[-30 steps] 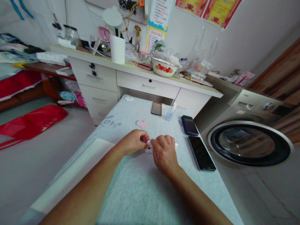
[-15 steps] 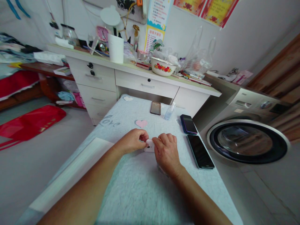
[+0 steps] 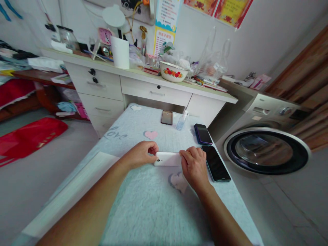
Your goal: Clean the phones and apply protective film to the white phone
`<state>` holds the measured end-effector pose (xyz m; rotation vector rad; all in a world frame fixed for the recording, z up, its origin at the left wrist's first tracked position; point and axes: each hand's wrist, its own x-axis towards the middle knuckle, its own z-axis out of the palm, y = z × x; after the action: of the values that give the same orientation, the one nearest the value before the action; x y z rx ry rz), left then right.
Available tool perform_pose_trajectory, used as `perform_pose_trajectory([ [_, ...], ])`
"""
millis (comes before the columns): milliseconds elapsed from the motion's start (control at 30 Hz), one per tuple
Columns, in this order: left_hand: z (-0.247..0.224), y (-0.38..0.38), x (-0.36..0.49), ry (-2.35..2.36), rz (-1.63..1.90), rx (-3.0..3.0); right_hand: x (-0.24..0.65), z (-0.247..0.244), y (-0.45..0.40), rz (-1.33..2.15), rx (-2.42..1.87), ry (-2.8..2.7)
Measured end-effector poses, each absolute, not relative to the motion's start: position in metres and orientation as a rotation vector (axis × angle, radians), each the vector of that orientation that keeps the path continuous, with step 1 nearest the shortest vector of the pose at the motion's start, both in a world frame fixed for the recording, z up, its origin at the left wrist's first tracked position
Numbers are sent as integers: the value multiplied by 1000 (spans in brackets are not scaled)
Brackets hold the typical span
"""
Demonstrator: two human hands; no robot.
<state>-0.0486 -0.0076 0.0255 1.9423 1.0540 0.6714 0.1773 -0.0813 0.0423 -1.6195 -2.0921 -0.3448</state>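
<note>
A white phone (image 3: 168, 159) is held sideways just over the cloth-covered table, its back with the camera lens facing me. My left hand (image 3: 143, 154) pinches its left end between thumb and fingers. At the other end, my right hand (image 3: 194, 164) is closed on the right edge, thumb along the top. Right of my right hand lies a large black-screened phone (image 3: 217, 164), and behind that a second dark phone (image 3: 203, 134) with a blue-purple edge. Farther back are a brown phone case (image 3: 167, 117) and a clear spray bottle (image 3: 181, 121), standing upright.
A pale, long flat strip (image 3: 74, 191) lies along the table's left side. Behind the table stands a white desk (image 3: 102, 97) carrying a flowered bowl (image 3: 173, 72) and a paper roll (image 3: 120, 53). At right is a washing machine (image 3: 266, 102); a red bag (image 3: 33, 140) lies on the floor.
My right hand has slid rightward along the white phone to its far end, uncovering most of its back. My left hand stays at the left end. The whole view has shifted slightly.
</note>
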Motion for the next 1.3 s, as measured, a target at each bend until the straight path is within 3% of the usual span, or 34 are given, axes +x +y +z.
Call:
perform_pose_trajectory([
  [1300, 28, -8, -47, 1015, 668, 1916, 119, 34, -80, -318, -1411, -2273],
])
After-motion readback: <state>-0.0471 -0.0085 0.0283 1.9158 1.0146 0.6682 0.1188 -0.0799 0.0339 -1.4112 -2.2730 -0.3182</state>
